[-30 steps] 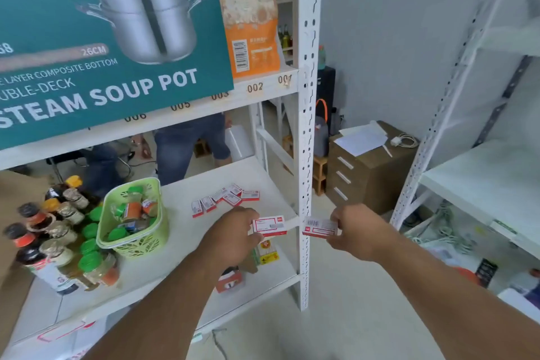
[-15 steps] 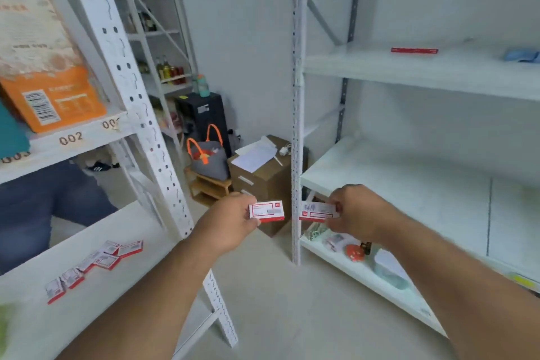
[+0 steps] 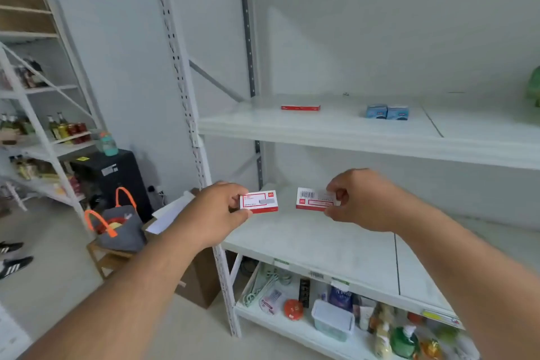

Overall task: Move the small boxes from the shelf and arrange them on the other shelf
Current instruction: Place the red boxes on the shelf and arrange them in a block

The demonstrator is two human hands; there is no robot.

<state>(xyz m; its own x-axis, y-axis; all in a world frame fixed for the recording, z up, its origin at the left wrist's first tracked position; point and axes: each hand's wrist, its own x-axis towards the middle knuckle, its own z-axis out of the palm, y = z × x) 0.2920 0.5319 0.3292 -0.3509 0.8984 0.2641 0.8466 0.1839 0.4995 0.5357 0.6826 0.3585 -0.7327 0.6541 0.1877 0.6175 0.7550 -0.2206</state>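
My left hand (image 3: pixel 217 210) pinches a small red-and-white box (image 3: pixel 259 202) by its left end. My right hand (image 3: pixel 355 199) pinches a second small red-and-white box (image 3: pixel 312 199) by its right end, barcode side up. Both boxes hover side by side over the left end of the white middle shelf (image 3: pixel 321 240) of the rack in front of me. One more flat red-and-white box (image 3: pixel 300 107) lies on the upper shelf (image 3: pixel 336 128).
Two light-blue boxes (image 3: pixel 386 111) sit on the upper shelf. The bottom shelf holds a clear tub (image 3: pixel 333 319), bottles and small goods. A white upright post (image 3: pixel 190 114) stands left of the shelf. A grey bag with orange handles (image 3: pixel 117 225) and a cardboard box (image 3: pixel 198 278) stand on the floor at left.
My view has swung right, from the source rack to the other rack. Both hands have carried their boxes along and now hold them over the middle shelf.
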